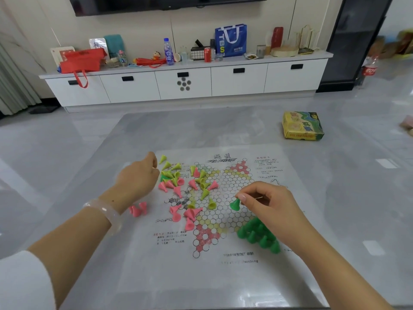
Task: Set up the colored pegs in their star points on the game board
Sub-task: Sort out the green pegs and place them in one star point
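1. Green peg [235, 204] up off the paper, pinched at its narrow tip between thumb and forefinger of the right hand [266, 203], wide base hanging down and slightly toward the person's left
2. Right below and toward the body sits the green cluster [259, 234], pegs standing upright and packed together on the lower-right star point of the game board [223, 209], partly under the right wrist
3. That is the relation that counts: the held peg hangs just above and beyond the cluster's far corner, so the open circles next to the group look like the likely landing spot, a short drop toward the body, base first
4. Left hand [138, 175] over on the far-left side, fingers curled in at the edge of the yellow pegs [169, 170]; whether it holds one I cannot tell, the fingertips are hidden
5. Pink pegs [187, 213] and yellow ones lie scattered and tipped across the middle and left of the board, two pink strays [138, 210] off the paper near the left wrist
6. Green looks nearly done, pink and yellow not yet sorted; the left hand is the nearer one for that heap
7. Game box [302, 125] sits well apart on the table [67, 175], far right
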A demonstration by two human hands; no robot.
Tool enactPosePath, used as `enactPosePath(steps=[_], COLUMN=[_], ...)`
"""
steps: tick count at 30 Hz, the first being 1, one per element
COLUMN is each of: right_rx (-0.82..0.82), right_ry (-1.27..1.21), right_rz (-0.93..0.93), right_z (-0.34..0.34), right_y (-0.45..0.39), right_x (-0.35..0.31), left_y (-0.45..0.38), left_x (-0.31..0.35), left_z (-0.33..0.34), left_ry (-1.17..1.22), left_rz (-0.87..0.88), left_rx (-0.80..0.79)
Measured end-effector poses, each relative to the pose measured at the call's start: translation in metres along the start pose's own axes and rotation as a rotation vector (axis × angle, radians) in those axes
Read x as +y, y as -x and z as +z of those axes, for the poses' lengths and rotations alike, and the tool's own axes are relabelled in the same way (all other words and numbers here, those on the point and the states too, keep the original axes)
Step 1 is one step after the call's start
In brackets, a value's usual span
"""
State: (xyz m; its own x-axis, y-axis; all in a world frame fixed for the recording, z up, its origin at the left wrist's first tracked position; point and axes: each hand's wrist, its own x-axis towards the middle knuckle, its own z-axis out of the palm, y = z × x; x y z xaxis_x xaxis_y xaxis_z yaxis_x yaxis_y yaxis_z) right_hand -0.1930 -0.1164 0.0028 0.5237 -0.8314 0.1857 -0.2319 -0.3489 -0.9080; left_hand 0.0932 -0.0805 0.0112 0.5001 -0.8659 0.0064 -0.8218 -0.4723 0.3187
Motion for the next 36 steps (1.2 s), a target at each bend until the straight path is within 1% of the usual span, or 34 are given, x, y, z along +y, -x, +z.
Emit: enactPosePath(steps=[1, 4, 5, 7, 10, 14, 16, 19, 21, 23, 25, 27, 28, 29, 32, 34, 36], right_rx=[0.0, 0.0, -0.002, -0.008, -0.012, -0.006, -0.004, -0.005, -0.004, 0.008, 0.029, 0.054, 0.065, 0.074, 0.128, 0.184, 0.227], right_ry=[0.006, 0.026, 0.031, 0.033, 0.034, 0.032, 0.026, 0.007, 0.007, 0.001, -0.034, -0.084, -0.109, -0.136, -0.23, -0.299, -0.377], right_rz=[-0.003, -0.023, -0.034, -0.056, -0.069, -0.073, -0.074, -0.075, -0.068, -0.048, -0.027, -0.008, 0.003, 0.014, 0.062, 0.092, 0.119], right_z=[0.0, -0.001, -0.001, -0.003, -0.004, -0.004, -0.003, -0.003, -0.003, -0.004, -0.004, -0.005, -0.005, -0.005, -0.005, -0.006, -0.006], right_y=[0.0, 0.001, 0.002, 0.002, 0.002, 0.002, 0.003, 0.004, 0.005, 0.005, 0.005, 0.006, 0.007, 0.007, 0.008, 0.009, 0.01], right_x=[0.0, 0.0, 0.0, 0.0, -0.001, -0.003, -0.004, -0.005, -0.006, -0.007, -0.009, -0.011, -0.011, -0.012, -0.013, -0.013, -0.013], left_y=[-0.003, -0.011, -0.013, -0.017, -0.022, -0.023, -0.022, -0.017, -0.015, -0.01, -0.001, 0.015, 0.026, 0.039, 0.076, 0.096, 0.11], left_x=[0.0, 0.001, -0.001, -0.005, -0.009, -0.013, -0.014, -0.013, -0.012, -0.011, -0.009, -0.005, -0.001, 0.005, 0.024, 0.032, 0.039], left_z=[0.002, 0.01, 0.013, 0.015, 0.012, 0.01, 0.013, 0.016, 0.012, 0.001, -0.012, -0.02, -0.02, -0.019, -0.012, -0.004, 0.004], left_ry=[-0.118, -0.45, -0.525, -0.594, -0.624, -0.69, -0.636, -0.585, -0.511, -0.332, -0.096, 0.162, 0.345, 0.581, 1.322, 1.668, 1.891], left_rz=[0.05, 0.254, 0.314, 0.366, 0.368, 0.314, 0.27, 0.279, 0.274, 0.207, 0.144, 0.081, 0.032, -0.033, -0.241, -0.313, -0.327], left_rx=[0.027, 0.034, 0.029, -0.003, -0.09, -0.169, -0.198, -0.181, -0.134, -0.034, 0.099, 0.168, 0.154, 0.106, -0.107, -0.239, -0.33])
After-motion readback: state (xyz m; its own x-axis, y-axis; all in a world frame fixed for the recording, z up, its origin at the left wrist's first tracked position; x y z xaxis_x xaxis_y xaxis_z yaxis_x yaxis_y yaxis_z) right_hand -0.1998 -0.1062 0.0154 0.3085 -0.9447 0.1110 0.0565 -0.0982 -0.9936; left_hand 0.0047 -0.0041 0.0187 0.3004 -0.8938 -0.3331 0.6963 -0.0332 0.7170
